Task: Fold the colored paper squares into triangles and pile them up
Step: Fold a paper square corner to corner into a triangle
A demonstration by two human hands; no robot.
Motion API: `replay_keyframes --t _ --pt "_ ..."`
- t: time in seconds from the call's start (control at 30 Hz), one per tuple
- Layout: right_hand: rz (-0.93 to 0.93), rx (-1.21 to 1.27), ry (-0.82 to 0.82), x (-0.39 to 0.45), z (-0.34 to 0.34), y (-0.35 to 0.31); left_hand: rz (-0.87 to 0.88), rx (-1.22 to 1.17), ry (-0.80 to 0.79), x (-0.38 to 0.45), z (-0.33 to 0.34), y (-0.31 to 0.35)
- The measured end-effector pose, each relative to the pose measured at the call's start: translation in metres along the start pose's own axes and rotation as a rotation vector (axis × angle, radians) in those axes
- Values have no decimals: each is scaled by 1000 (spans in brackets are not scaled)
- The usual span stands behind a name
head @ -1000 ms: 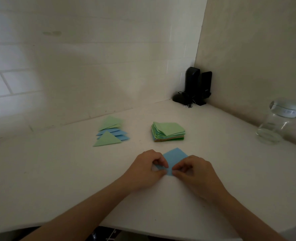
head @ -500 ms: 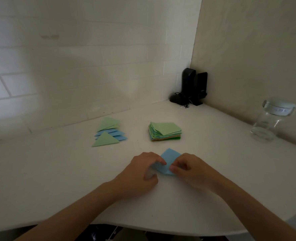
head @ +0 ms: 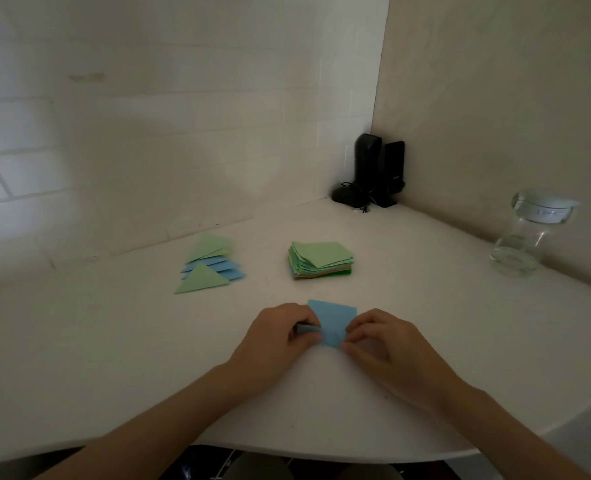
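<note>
Left hand (head: 280,336) and right hand (head: 382,344) each pinch the blue paper square (head: 332,322) between them on the counter (head: 425,306).

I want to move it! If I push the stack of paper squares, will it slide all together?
Probably not. The stack of paper squares already sits fanned, its edges uneven, so loose sheets would likely slip apart. It probably feels light and floppy.

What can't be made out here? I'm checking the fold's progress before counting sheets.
- Blue paper, head view: its near corners sit under the left hand and right hand, so the crease is hidden.
- Square stack: sheet count too fine to tell.
- Jar: label print blurred.
</note>
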State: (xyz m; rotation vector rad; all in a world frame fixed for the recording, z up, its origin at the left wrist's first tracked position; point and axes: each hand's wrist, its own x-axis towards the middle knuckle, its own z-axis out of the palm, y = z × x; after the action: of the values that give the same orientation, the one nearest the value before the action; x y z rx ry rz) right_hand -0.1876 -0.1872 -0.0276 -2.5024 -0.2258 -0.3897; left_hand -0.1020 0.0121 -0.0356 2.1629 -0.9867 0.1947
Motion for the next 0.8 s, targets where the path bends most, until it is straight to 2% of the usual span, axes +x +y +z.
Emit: replay_keyframes --t 0.1,0.2,0.4,0.6,0.8 --pt "47 -19 67 3 8 0 -112 -65 51 0 3 3" --pt "106 -58 154 9 18 -1 -134 -42 80 0 6 3" --pt "160 -47 157 13 23 -1 -168 -22 64 4 10 2" --pt "221 0 -69 22 6 7 -188 -50 4 3 -7 -6" --pt "279 -53 -265 37 -7 3 66 154 -96 -4 1 7"
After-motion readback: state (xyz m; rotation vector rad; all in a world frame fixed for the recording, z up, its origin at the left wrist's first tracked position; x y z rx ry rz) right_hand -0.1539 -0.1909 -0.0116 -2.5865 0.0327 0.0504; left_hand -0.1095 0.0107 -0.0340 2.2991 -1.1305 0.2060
